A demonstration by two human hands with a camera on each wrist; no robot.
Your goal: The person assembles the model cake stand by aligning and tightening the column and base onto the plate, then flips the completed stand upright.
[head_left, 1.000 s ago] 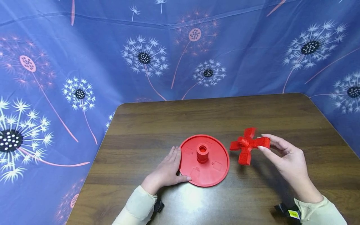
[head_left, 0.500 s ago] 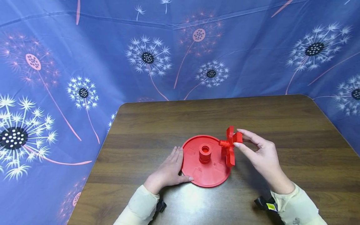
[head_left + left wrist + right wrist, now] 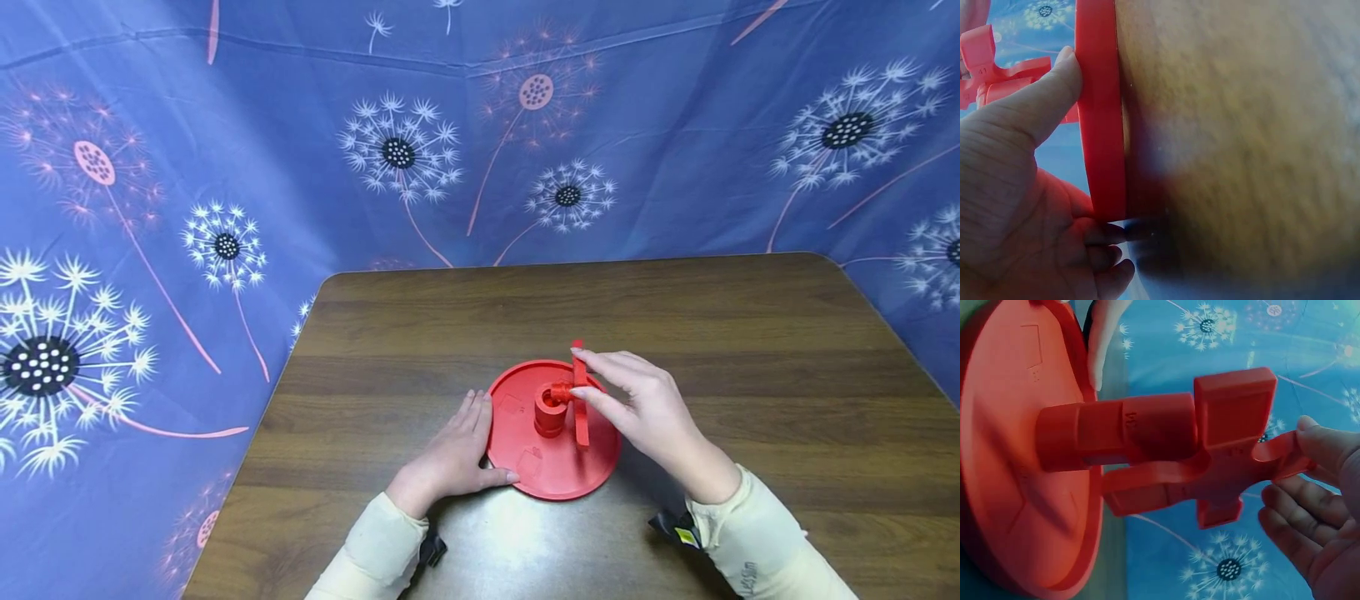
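A round red plastic base [image 3: 573,475] with a raised rim lies on the table, its hollow post [image 3: 550,421] standing upright in the middle. My left hand [image 3: 446,458] rests along the base's left edge, fingers straight and thumb at the front rim; the left wrist view shows the thumb against the rim [image 3: 1102,125]. With thumb and fingers, my right hand [image 3: 652,408] pinches one arm of a red four-armed cross piece [image 3: 1229,459]. The cross is tipped on edge over the base, its short stub [image 3: 561,392] right at the post's open top.
A brown wood-grain table [image 3: 420,325] lies under everything. Behind it and to the sides hangs a blue cloth [image 3: 285,100] with dandelion prints. Black camera mounts [image 3: 678,529] sit at both wrists, close over the table.
My right hand has carried the cross piece leftward from beside the base to the post, turning it edge-on with the stub toward the post. My left hand has stayed at the rim.
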